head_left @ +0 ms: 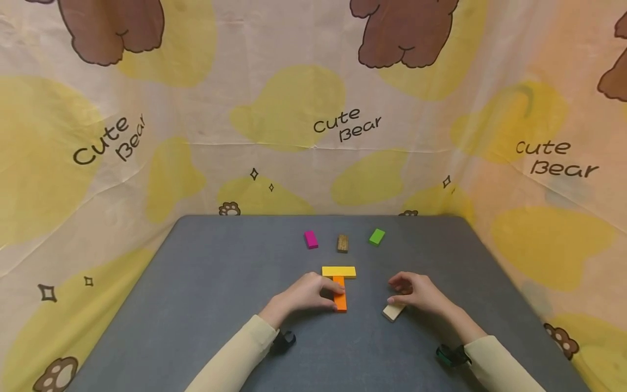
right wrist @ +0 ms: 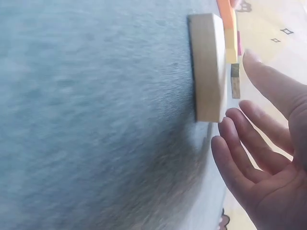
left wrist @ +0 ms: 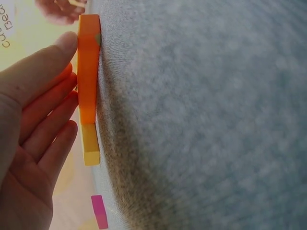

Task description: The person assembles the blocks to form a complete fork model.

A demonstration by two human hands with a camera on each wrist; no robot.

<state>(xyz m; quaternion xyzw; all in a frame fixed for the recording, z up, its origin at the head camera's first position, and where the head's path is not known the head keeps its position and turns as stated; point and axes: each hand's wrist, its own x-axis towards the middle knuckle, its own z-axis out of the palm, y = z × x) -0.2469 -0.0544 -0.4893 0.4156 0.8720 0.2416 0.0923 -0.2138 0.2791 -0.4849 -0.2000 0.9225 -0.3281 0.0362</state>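
Observation:
An orange block (head_left: 340,303) lies lengthwise on the grey table, its far end meeting the middle of a crosswise yellow block (head_left: 339,271), so the pair forms a T. My left hand (head_left: 307,293) is at the orange block, fingers over its top and thumb near its near end. In the left wrist view those fingers (left wrist: 55,112) look fairly straight. A plain pale wooden block (head_left: 393,312) lies slanted to the right. Above and beside it hovers my right hand (head_left: 425,295); in the right wrist view its fingers are spread, with nothing held.
Toward the back of the table (head_left: 220,261) lie a magenta block (head_left: 311,239), a brown speckled block (head_left: 343,243) and a green block (head_left: 376,237), spaced apart. A patterned cloth (head_left: 274,125) hangs behind and at both sides.

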